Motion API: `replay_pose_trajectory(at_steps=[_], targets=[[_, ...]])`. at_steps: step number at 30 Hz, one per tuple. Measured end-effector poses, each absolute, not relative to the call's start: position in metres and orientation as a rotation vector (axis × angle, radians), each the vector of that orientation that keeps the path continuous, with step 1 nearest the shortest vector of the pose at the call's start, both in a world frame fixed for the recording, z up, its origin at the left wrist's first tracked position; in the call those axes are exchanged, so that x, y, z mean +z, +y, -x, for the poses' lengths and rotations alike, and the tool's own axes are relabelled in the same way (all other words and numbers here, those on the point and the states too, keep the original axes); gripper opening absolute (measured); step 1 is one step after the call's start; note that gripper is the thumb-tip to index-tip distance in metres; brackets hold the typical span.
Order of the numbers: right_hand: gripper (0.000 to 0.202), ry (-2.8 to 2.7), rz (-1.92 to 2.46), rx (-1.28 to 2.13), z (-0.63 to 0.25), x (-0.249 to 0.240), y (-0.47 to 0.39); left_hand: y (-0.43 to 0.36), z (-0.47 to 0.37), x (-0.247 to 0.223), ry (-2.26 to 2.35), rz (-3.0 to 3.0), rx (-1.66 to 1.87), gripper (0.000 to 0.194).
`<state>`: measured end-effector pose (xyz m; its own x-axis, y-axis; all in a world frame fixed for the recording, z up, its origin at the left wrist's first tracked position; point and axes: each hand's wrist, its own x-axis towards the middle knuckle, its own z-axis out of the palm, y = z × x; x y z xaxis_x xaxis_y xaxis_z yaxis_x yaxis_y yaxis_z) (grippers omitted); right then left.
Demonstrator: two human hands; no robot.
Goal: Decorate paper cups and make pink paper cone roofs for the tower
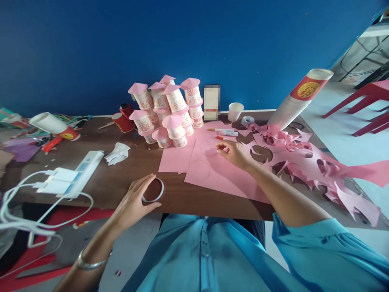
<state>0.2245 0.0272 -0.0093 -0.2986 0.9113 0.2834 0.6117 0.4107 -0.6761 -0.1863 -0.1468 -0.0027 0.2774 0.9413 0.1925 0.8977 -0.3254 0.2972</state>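
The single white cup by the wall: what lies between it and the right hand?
Markers lie between the cup and the right hand, in the head view.

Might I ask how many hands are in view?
2: the left hand, holding a white ring left of the pink paper; the right hand, over that paper.

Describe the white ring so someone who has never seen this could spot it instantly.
Find the brown table against the blue wall, then its near edge, left of the pink sheets. There the left hand holds the white ring. Unlike the small white roll by the lone white cup, it is a thin hoop with a wide opening.
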Motion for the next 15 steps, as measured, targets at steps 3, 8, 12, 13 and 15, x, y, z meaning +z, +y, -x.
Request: replay_pose_trajectory(at_steps=[3,8,12,13,15], targets=[[0.013,-2.056,1.294,0.586,-0.221,-0.011,0.026,-0.142,0.186,-0.005,1.758,-2.426,0.543,0.070],[0.015,-2.201,1.303,0.545,-0.220,0.003,0.022,-0.113,0.182,0.000,1.759,-2.481,0.610,0.064],[0.024,-2.511,1.226,0.402,-0.227,0.021,0.000,-0.091,0.181,-0.002,1.704,-2.480,0.629,0.065],[0.026,-2.583,1.220,0.356,-0.231,0.024,-0.007,-0.087,0.181,-0.003,1.698,-2.484,0.637,0.066],[0.027,-2.693,1.260,0.263,-0.241,0.028,-0.021,-0.080,0.182,-0.006,1.699,-2.494,0.653,0.067]])
